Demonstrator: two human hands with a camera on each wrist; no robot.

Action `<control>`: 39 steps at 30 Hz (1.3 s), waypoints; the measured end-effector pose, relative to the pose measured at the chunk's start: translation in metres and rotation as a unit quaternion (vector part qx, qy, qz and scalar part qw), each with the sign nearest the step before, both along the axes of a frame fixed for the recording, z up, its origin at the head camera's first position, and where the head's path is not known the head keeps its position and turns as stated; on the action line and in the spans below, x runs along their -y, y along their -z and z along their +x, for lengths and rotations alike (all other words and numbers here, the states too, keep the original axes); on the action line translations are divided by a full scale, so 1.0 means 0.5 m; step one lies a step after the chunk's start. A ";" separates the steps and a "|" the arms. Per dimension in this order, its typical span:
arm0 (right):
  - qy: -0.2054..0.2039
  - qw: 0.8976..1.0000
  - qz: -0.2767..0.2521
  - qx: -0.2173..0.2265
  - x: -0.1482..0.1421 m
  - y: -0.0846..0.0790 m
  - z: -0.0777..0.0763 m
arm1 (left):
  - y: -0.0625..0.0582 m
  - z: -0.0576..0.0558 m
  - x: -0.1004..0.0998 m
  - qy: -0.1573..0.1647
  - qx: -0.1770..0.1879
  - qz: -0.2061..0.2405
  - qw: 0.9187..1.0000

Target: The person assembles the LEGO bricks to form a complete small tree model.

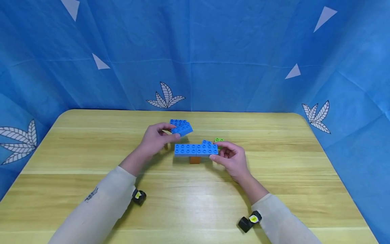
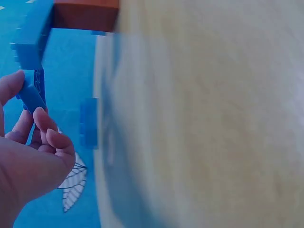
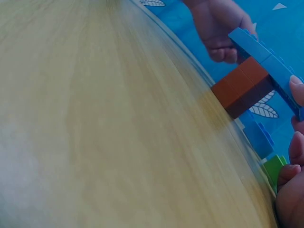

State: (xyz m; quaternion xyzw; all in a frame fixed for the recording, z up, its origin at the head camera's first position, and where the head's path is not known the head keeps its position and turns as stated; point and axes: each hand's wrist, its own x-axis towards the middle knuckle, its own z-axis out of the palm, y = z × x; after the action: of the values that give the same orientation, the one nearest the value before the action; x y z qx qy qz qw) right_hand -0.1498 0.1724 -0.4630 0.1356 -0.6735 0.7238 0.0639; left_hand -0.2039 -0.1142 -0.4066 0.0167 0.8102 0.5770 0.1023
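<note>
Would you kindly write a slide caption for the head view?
Left hand holds a blue brick; right hand grips one end of a row of blue bricks atop a brown support.

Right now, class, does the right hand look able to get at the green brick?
Probably yes, if it first lets go: the right hand pinches the right end of the raised blue row, while the green brick lies just beyond, with nothing visible in between.
</note>
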 end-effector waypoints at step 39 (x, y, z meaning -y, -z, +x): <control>-0.002 1.000 -0.001 0.002 -0.001 -0.003 0.000 | -0.042 0.065 -0.012 0.169 -0.181 -0.101 0.964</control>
State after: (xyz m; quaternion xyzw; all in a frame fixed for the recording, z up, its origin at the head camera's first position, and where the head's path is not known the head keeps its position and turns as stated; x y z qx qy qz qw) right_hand -0.1497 0.1731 -0.4614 0.1350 -0.6727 0.7250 0.0611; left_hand -0.1716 -0.1084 -0.3855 0.2468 0.8548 0.4537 0.0507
